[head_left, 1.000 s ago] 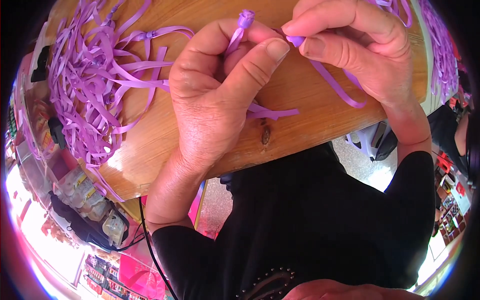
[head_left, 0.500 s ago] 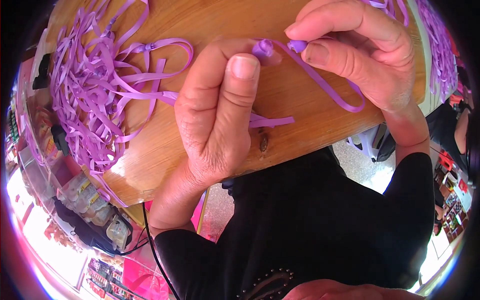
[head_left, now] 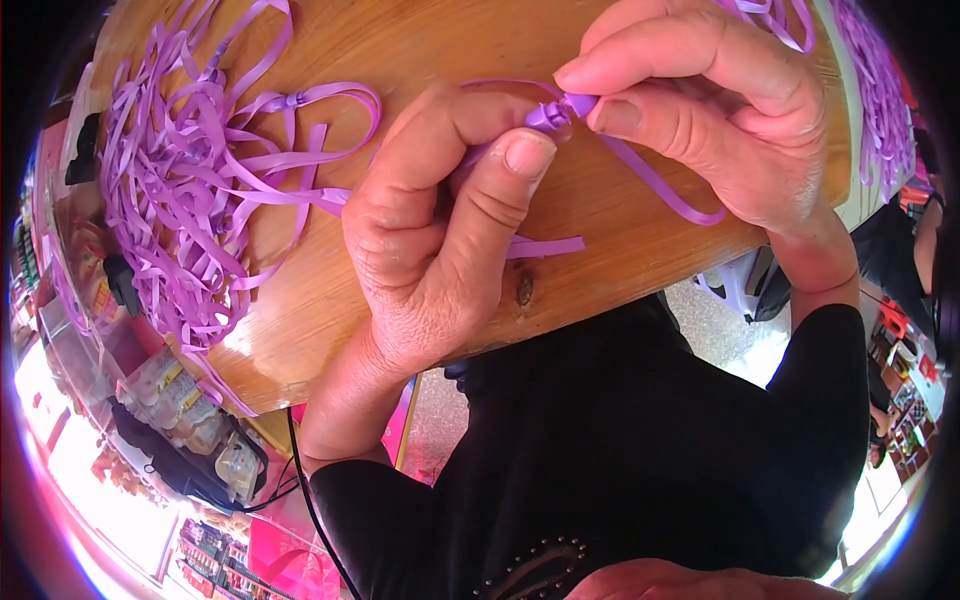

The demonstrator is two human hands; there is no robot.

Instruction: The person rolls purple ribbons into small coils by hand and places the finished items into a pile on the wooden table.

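Over the wooden table, my left hand (head_left: 425, 225) pinches a small purple plastic clasp piece (head_left: 547, 118) between thumb and forefinger. From the other side, my right hand (head_left: 725, 120) pinches a second purple clasp piece (head_left: 580, 104) with thumb and fingertips. The two pieces appear to meet end to end; whether they are locked together cannot be made out. A flat purple ribbon strap (head_left: 665, 190) loops down under my right hand. A loose ribbon end (head_left: 548, 246) sticks out to the right from behind my left hand.
A tangled heap of purple straps (head_left: 190, 190) with small clasps covers the table's left side. More purple straps (head_left: 875, 110) hang at the far right. The wooden table (head_left: 330, 350) ends just before my body. Packed goods (head_left: 190, 400) stand below its left edge.
Half a second ago the two clasp pieces were apart. My left hand has turned and moved its piece slightly right and down, and the pieces now come together.
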